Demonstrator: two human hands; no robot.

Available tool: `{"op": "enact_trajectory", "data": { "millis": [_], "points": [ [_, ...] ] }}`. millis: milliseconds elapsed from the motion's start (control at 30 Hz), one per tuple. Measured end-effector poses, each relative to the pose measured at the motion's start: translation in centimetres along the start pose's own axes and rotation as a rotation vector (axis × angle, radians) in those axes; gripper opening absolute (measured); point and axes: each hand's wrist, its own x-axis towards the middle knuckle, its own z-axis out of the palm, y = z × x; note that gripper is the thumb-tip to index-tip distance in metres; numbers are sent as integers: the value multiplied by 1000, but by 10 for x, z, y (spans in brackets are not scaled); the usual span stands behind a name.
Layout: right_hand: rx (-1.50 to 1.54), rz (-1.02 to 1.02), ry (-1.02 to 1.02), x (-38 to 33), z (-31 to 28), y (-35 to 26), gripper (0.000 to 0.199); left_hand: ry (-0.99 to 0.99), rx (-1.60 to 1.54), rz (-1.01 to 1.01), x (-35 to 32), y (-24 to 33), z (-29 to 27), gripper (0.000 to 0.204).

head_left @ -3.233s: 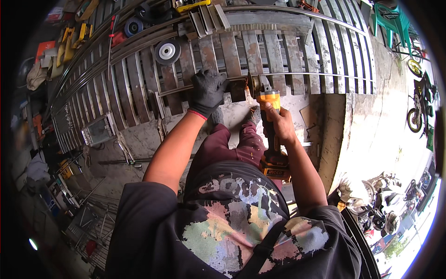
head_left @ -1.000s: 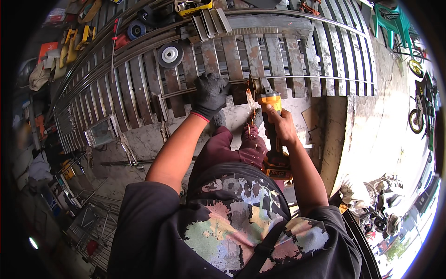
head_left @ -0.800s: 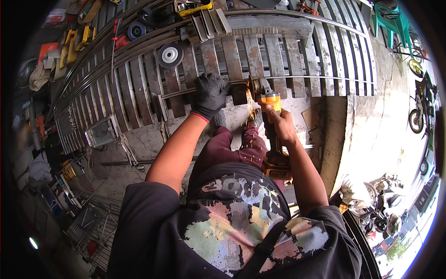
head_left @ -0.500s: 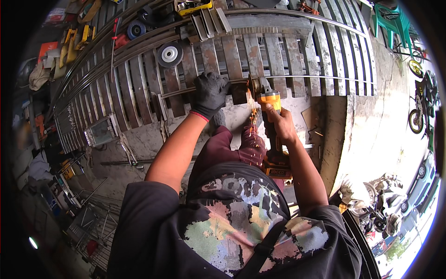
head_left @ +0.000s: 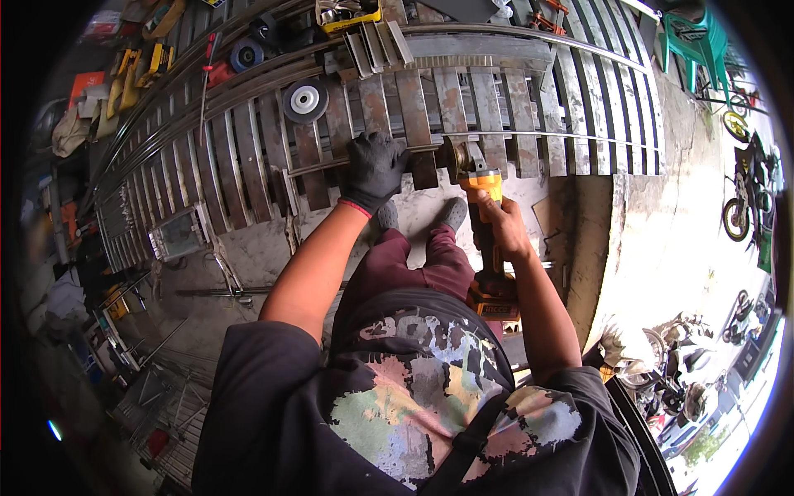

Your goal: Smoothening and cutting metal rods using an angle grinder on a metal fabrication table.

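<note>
The gloved left hand (head_left: pixel 374 172) is closed around a thin metal rod (head_left: pixel 318 166), which lies over the slats of the metal worktop (head_left: pixel 412 107) along its near edge, slanting slightly, its right end just beside the cutting disc (head_left: pixel 448 157). The bare right hand (head_left: pixel 506 227) grasps a yellow and black cordless angle grinder (head_left: pixel 486 248) by its body, the thumb lying behind the yellow head. The grinder sticks out past the near edge toward the person, battery end lowest, with its disc standing on edge at that border; whether it touches metal cannot be told. From beside the disc a second thin rod (head_left: pixel 562 135) runs to the worktop's right edge. Farther in from the near edge, beyond the left hand, a round dark disc with a white hub (head_left: pixel 306 101) lies flat on the slats. Toward the far edge sit short metal channels (head_left: pixel 376 51) and a yellow tray (head_left: pixel 351 20), while a red-handled screwdriver (head_left: pixel 207 70) lies nearer the far left corner. A green chair (head_left: pixel 699 41) stands beyond the far right corner.
</note>
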Motion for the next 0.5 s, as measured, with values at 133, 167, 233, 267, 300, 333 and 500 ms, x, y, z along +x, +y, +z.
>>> {"op": "enact_trajectory", "data": {
  "millis": [133,167,233,267,300,333,500],
  "points": [
    [71,-98,-8,-41,-14,-29,45,98,-79,11,2,4,2,23],
    [81,-144,4,-51,-19,-36,44,160,-57,21,4,8,1,24],
    [6,-168,101,-78,-29,-51,40,247,-181,102,11,12,-6,24],
    [-53,-196,144,-91,-35,-55,41,256,-151,128,13,15,-5,19],
    [-112,-224,183,-99,-37,-58,43,213,-92,126,9,5,1,16],
    [-183,-296,246,-105,-45,-50,47,183,-62,165,9,0,8,15],
    [-387,-312,498,-156,-41,-64,70,265,-98,348,20,-53,37,14]
  ]
}}
